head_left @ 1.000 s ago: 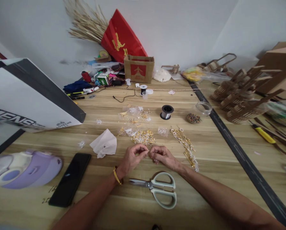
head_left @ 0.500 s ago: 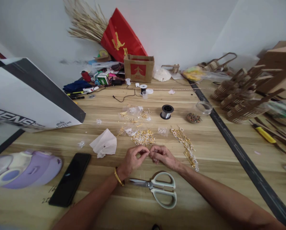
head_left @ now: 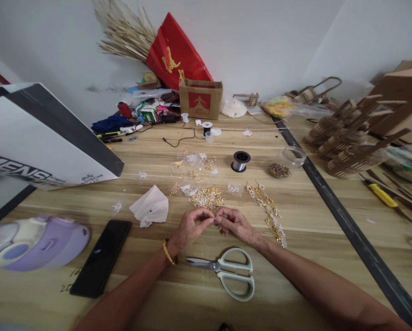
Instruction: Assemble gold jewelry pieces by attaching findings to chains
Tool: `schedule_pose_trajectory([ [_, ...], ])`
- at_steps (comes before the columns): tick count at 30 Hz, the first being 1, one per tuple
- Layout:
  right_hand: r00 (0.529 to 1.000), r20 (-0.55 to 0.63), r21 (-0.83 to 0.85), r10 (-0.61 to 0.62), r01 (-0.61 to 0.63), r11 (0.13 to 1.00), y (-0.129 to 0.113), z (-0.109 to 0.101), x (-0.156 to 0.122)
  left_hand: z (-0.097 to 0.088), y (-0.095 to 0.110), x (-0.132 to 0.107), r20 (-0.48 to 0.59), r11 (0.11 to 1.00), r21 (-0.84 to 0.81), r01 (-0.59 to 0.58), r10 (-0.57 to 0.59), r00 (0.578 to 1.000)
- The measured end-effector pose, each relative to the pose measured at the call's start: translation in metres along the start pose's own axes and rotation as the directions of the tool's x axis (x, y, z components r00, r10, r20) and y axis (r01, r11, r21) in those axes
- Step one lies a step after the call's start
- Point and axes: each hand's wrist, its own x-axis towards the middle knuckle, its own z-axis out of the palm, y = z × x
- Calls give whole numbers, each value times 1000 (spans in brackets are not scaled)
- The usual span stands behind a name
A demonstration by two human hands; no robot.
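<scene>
My left hand point(head_left: 191, 225) and my right hand point(head_left: 234, 223) meet fingertip to fingertip low over the wooden table point(head_left: 295, 239), both pinched shut on something tiny that I cannot make out. A gold bangle sits on my left wrist. Just beyond my fingers lies a heap of small gold findings point(head_left: 206, 197). A row of finished gold pieces point(head_left: 268, 211) runs to the right of my right hand. Pale green scissors point(head_left: 226, 271) lie shut between my forearms.
A crumpled white tissue point(head_left: 151, 207), a black phone point(head_left: 101, 257) and a purple-white appliance point(head_left: 33, 241) lie left. A wire spool point(head_left: 239, 161), a bead dish point(head_left: 279, 170) and a glass dish point(head_left: 294, 155) sit beyond. Wooden baskets point(head_left: 351, 138) and a yellow knife point(head_left: 380, 193) are right; bags and clutter line the wall.
Both hands stay pinched together in the same place; the fingers shift only slightly, and my right hand edges a little toward the gold heap.
</scene>
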Motion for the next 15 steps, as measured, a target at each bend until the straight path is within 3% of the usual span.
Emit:
schedule_pose_trajectory([
  [10, 1000, -2, -32, 4, -4, 999, -1, 1, -1, -1, -3, 2, 108, 963, -220, 156, -135, 985],
  [15, 1000, 9, -99, 15, -14, 995, -4, 3, -2, 0, -5, 2, 132, 957, -223, 183, -157, 979],
])
